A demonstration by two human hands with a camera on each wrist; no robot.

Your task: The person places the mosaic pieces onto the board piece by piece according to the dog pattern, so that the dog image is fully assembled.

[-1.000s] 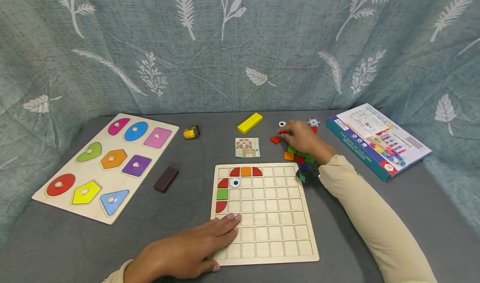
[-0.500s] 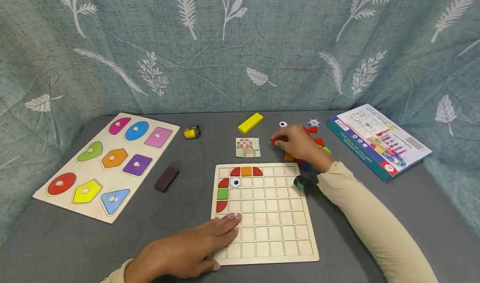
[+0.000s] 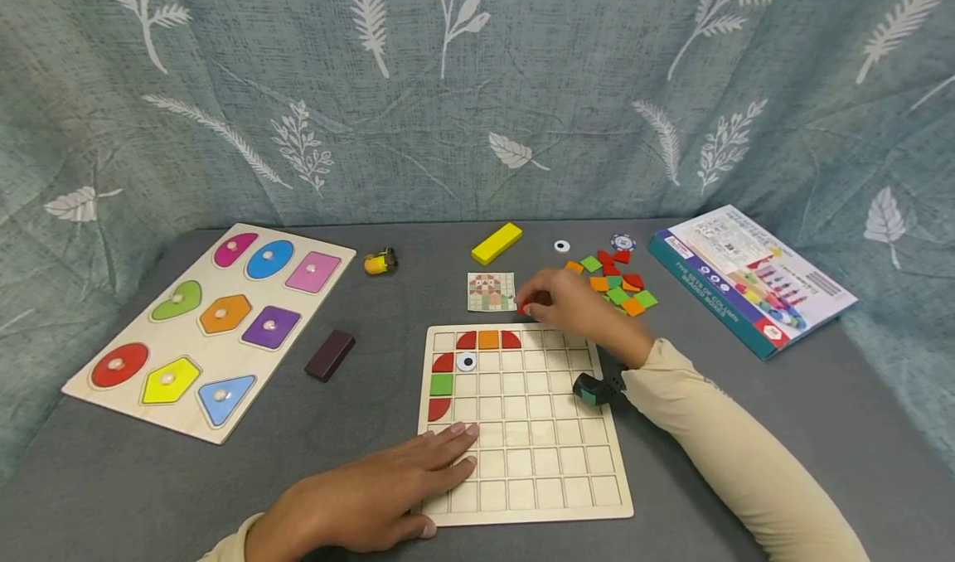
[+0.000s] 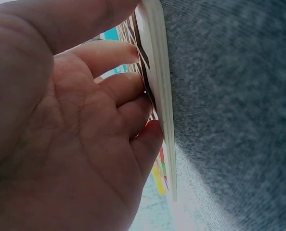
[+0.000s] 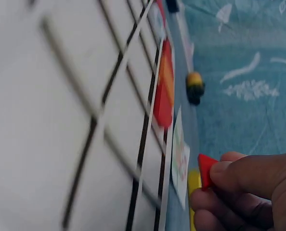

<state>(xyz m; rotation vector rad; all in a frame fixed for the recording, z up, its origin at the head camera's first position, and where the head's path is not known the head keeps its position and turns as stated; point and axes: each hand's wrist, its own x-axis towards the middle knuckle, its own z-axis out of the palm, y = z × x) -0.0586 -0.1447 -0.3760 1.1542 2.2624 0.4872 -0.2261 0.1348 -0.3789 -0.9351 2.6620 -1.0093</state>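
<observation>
Right hand [image 3: 573, 303] has swung left and closer since a second ago. On the desk [image 3: 388, 346], the wooden grid board [image 3: 548, 438] could skid if the left hand [image 3: 373, 487], fingers loose on its near-left side, lifts off. Right grip's narrow, pinching a red tile [image 5: 206, 171] just past the board's far edge; imo a sloppy pinch drops it, or low fingers knock the red quarter-circle [image 3: 511, 341].

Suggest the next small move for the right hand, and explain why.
Probably carry the red piece over the grid board and lower it into one of the bare squares: the right hand pinches it near the board, and the left hand rests on the board. Which square, I cannot tell.
</observation>
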